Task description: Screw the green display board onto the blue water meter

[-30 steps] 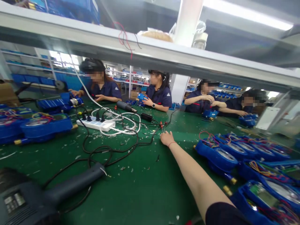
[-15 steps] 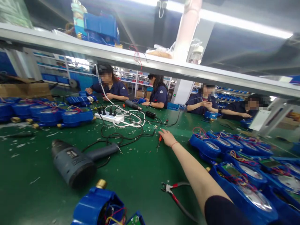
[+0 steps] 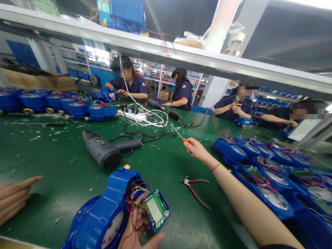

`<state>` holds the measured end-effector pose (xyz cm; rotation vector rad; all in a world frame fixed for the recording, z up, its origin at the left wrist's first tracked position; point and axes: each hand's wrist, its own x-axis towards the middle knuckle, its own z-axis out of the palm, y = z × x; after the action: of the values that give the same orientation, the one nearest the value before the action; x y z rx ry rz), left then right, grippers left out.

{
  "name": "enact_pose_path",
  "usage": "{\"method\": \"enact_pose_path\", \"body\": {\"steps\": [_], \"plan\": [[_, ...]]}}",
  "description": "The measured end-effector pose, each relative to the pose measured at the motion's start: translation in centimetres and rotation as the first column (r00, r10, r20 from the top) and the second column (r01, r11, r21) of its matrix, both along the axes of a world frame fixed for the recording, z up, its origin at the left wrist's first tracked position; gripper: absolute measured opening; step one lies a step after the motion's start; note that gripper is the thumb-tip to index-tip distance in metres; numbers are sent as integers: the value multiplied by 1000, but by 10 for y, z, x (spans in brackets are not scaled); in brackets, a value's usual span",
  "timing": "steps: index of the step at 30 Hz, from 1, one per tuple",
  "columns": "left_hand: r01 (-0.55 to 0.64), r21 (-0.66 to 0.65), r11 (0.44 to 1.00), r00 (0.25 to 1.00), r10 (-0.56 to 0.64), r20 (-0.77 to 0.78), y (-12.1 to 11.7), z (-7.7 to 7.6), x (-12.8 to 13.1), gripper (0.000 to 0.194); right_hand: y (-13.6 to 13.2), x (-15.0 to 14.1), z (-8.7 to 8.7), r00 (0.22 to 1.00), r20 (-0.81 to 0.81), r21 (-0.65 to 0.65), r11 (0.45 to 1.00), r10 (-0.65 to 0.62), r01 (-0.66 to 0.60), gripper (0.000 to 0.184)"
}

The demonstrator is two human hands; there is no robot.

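My right hand (image 3: pixel 195 150) reaches across the green bench, pinching a small orange-handled screwdriver (image 3: pixel 176 131) whose thin shaft points away up-left. Low in the view, my left hand (image 3: pixel 136 226) grips a blue water meter (image 3: pixel 100 211) from behind. Red, yellow and black wires run from the meter to a green circuit board with a small display (image 3: pixel 157 211), which rests against my left fingers. Red-handled pliers (image 3: pixel 193 190) lie on the bench between my hands, touching neither.
A grey heat gun (image 3: pixel 101 150) lies left of my hands. Rows of blue meters (image 3: pixel 233 154) crowd the right, with others (image 3: pixel 77 109) at the back left. Cables surround a white power strip (image 3: pixel 128 115). Another person's fingers (image 3: pixel 15 197) enter at left; co-workers sit opposite.
My right hand has picked the screwdriver off the bench and lifted it. My left hand has come into view holding the meter. The view has tilted, shifting the heat gun and pliers.
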<state>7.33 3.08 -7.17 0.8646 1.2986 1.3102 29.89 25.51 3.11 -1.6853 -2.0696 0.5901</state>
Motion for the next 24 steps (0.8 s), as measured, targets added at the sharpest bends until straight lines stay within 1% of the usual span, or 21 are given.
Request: {"method": "enact_pose_path", "body": {"steps": [2,3,5,6,9,11,13,14,16,17,19,21,22,23,24], "plan": [[-3,-30,1000,1000,2,-27,2,12,5,87,-37,-4,9,992,-111,-52,997,58,-64,32],[-4,-28,1000,999,3,-42,3,20,7,86,-56,-5,13,984,-156,-74,992,91,-103,31],[54,-32,998,996,-56,-73,6,33,10,84,-94,-6,21,965,-220,-93,981,145,-169,30],[32,-38,999,996,-35,-86,7,37,11,83,-111,-5,25,958,-237,-90,978,164,-189,30],[-5,-48,999,993,-1,-116,6,44,11,79,-152,4,33,960,-207,-27,980,189,-199,24],[-2,-62,998,993,-6,-120,4,43,8,77,-168,11,32,972,-167,18,986,164,-163,22],[3,-81,997,993,-13,-121,2,42,4,78,-173,19,24,993,-89,26,997,77,-75,23],[2,-85,996,992,-12,-124,2,41,3,79,-172,23,16,999,-30,22,1000,17,-16,23],[9,-84,996,993,-19,-118,2,39,0,81,-165,31,-4,990,103,4,996,-94,94,22],[19,-80,997,994,-27,-106,3,39,0,82,-161,34,-16,982,142,-9,992,-123,126,22],[50,-68,996,996,-55,-69,2,36,-1,82,-154,39,-39,979,165,-49,990,-119,129,26],[89,-39,995,995,-91,-45,0,32,-2,81,-148,39,-53,984,155,-75,993,-83,96,25],[110,-16,994,993,-111,-48,-1,29,-2,80,-144,37,-55,988,140,-76,994,-62,73,25],[127,8,992,990,-126,-60,-1,26,-2,80,-140,33,-53,992,122,-69,996,-42,51,26],[137,31,990,988,-135,-76,-2,23,-2,80,-135,27,-46,995,99,-55,998,-22,28,27]]}}
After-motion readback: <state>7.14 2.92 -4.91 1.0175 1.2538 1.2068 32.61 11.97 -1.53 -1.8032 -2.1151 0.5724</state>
